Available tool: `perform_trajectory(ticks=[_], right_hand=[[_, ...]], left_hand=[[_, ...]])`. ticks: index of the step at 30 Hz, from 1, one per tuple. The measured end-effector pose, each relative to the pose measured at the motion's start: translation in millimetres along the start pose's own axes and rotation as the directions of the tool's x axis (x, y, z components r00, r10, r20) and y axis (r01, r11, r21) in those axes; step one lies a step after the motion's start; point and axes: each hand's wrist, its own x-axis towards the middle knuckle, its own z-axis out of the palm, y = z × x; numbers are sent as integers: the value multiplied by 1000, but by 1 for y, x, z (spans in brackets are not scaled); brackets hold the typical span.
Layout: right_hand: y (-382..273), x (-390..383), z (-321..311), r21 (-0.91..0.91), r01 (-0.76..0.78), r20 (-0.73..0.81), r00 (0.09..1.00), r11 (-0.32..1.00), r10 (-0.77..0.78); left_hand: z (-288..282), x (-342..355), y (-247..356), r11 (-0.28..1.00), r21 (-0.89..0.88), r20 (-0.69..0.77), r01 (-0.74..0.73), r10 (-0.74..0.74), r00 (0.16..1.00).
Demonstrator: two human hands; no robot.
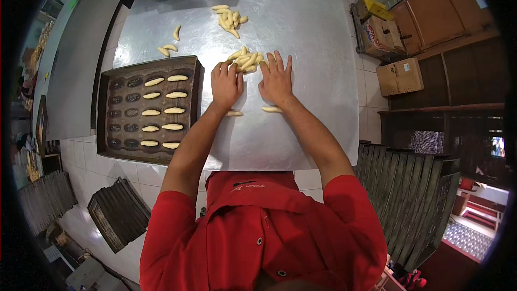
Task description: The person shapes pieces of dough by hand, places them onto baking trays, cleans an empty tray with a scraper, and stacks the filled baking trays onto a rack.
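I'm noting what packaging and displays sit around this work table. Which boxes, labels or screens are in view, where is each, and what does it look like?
Open cardboard box: floor, right of the table, brown with a red, white and blue label on its side.
Closed cardboard box: just below it on the floor, plain brown, small dark print.
Yellow package: atop the open box, flat.
Small screen: far right edge, glowing bluish, partly cut off.

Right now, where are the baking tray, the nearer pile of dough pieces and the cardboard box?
Baking tray (107, 109), head view, bare left part.
Nearer pile of dough pieces (246, 58), head view, pile's middle.
Cardboard box (399, 76), head view, top face.
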Motion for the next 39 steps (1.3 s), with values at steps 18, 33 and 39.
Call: perform_trajectory(ticks=[18,33,39], right_hand=[[4,-86,9,991,-39,114,732,-126,671],[49,-176,-21,364,-285,-101,934,887,342],[-9,-222,-19,125,-141,201,973,982,114]], left_hand=[[6,13,-12,506,-757,4,413,-628,778],[-51,-81,56,918,-395,237,-17,120,964],[-63,-144,75,980,-185,415,-68,140,899]])
